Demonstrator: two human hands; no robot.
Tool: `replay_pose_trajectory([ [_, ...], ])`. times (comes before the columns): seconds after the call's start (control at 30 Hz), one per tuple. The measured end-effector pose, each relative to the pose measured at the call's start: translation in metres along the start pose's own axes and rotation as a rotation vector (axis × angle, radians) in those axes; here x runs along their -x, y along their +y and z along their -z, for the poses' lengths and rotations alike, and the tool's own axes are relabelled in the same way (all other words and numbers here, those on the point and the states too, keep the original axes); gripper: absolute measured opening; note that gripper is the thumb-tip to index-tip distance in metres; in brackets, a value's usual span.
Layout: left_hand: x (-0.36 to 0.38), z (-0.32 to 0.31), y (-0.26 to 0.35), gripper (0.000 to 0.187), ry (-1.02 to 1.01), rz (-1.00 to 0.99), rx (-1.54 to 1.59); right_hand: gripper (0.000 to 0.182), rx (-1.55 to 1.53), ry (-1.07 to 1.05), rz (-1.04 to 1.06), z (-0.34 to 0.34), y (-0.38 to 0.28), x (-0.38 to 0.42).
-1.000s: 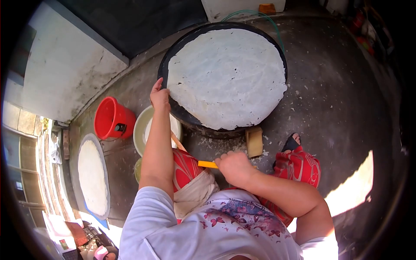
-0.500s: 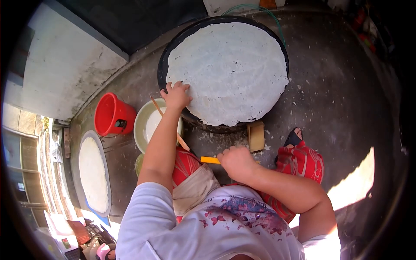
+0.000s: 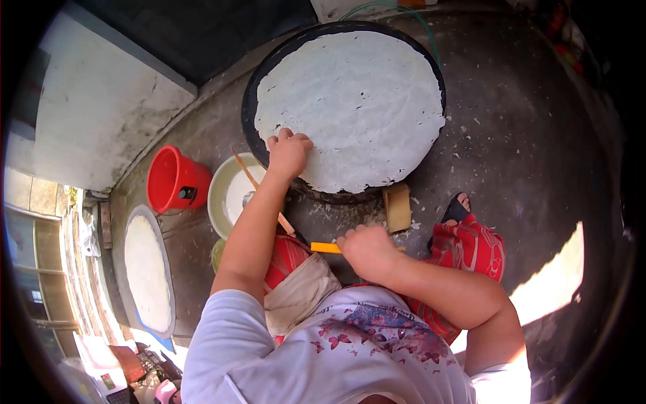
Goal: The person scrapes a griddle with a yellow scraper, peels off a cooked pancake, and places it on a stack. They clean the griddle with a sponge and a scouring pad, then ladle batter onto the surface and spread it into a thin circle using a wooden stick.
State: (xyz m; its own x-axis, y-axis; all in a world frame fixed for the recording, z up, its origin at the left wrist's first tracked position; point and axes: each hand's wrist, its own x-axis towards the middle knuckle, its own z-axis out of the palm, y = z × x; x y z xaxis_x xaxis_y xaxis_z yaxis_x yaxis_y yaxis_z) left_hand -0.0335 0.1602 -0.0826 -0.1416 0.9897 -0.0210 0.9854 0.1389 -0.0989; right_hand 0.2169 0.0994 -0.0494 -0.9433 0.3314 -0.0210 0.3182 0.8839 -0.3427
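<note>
A thin, pale, round crepe (image 3: 363, 108) covers most of a big black griddle (image 3: 250, 101). My left hand (image 3: 289, 153) is over the crepe's lower left edge, its fingers curled down and drawn together; the fingertips are hidden, so I cannot tell whether they pinch the edge. In front of my lap, my right hand (image 3: 369, 252) is closed around a yellow bar-like handle (image 3: 325, 248), which sticks out mostly to the left. A bowl of white batter (image 3: 232, 195) stands beside my left forearm, with a wooden stick (image 3: 245, 170) lying across it.
A red bucket (image 3: 176, 180) stands left of the bowl. Further left, another pale sheet (image 3: 148, 273) lies on a round board. A small tan block (image 3: 397, 207) sits against the griddle's near side. My sandalled foot (image 3: 457, 207) is to the right; crumbs dot the floor.
My left hand has shifted right and slightly down, from the griddle's rim onto the crepe's edge, and its spread fingers have curled. The right hand keeps its grip, almost still.
</note>
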Motion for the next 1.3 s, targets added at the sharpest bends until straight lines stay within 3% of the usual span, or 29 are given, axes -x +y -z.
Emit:
replay_pose_trajectory([
  [0.07, 0.002, 0.002, 0.001, 0.023, 0.089, 0.004, 0.066, 0.01, 0.006, 0.007, 0.004, -0.002, 0.0, 0.001],
  [0.3, 0.005, -0.006, 0.003, 0.025, 0.066, -0.09, 0.084, 0.01, 0.008, -0.007, -0.006, -0.003, 0.001, 0.001],
  [0.4, 0.012, 0.0, 0.004, 0.037, 0.023, -0.083, 0.075, 0.01, 0.017, -0.006, -0.004, -0.002, 0.005, 0.003],
  [0.47, 0.018, 0.009, 0.004, 0.068, 0.06, -0.276, 0.217, 0.011, -0.01, 0.025, -0.015, -0.002, 0.007, 0.005],
  [0.5, 0.022, 0.012, 0.007, 0.068, 0.057, -0.276, 0.218, 0.011, -0.012, 0.023, -0.015, -0.003, 0.008, 0.006],
  [0.57, 0.03, 0.014, 0.017, 0.094, -0.087, -0.376, 0.177, 0.013, -0.019, 0.035, -0.086, -0.004, 0.009, 0.007],
  [0.63, 0.034, 0.012, 0.023, 0.097, -0.079, -0.425, 0.131, 0.014, -0.056, 0.022, -0.108, -0.001, 0.011, 0.008],
  [0.8, 0.041, 0.0, 0.024, 0.083, 0.023, -0.485, 0.073, 0.015, -0.136, 0.02, -0.212, -0.005, 0.017, 0.014],
  [0.9, 0.044, 0.001, 0.018, 0.075, 0.063, -0.51, 0.131, 0.015, -0.078, 0.144, -0.214, -0.007, 0.025, 0.02],
  [0.93, 0.046, 0.005, 0.018, 0.062, 0.123, -0.509, 0.199, 0.015, -0.077, 0.216, -0.193, -0.008, 0.028, 0.022],
  [1.0, 0.046, 0.002, 0.014, 0.055, 0.167, -0.513, 0.22, 0.015, -0.067, 0.289, -0.175, -0.009, 0.033, 0.027],
  [1.07, 0.047, 0.002, 0.014, 0.031, 0.299, -0.517, 0.269, 0.014, -0.196, 0.201, -0.287, -0.008, 0.038, 0.031],
  [1.1, 0.047, 0.003, 0.014, 0.031, 0.305, -0.52, 0.272, 0.014, -0.189, 0.203, -0.29, -0.009, 0.043, 0.033],
  [1.17, 0.045, 0.005, 0.013, 0.023, 0.38, -0.443, 0.366, 0.02, -0.223, 0.058, -0.543, -0.013, 0.057, 0.034],
  [1.3, 0.046, 0.036, 0.018, 0.018, 0.484, -0.394, 0.392, 0.033, -0.186, 0.092, -0.677, -0.03, 0.095, 0.042],
])
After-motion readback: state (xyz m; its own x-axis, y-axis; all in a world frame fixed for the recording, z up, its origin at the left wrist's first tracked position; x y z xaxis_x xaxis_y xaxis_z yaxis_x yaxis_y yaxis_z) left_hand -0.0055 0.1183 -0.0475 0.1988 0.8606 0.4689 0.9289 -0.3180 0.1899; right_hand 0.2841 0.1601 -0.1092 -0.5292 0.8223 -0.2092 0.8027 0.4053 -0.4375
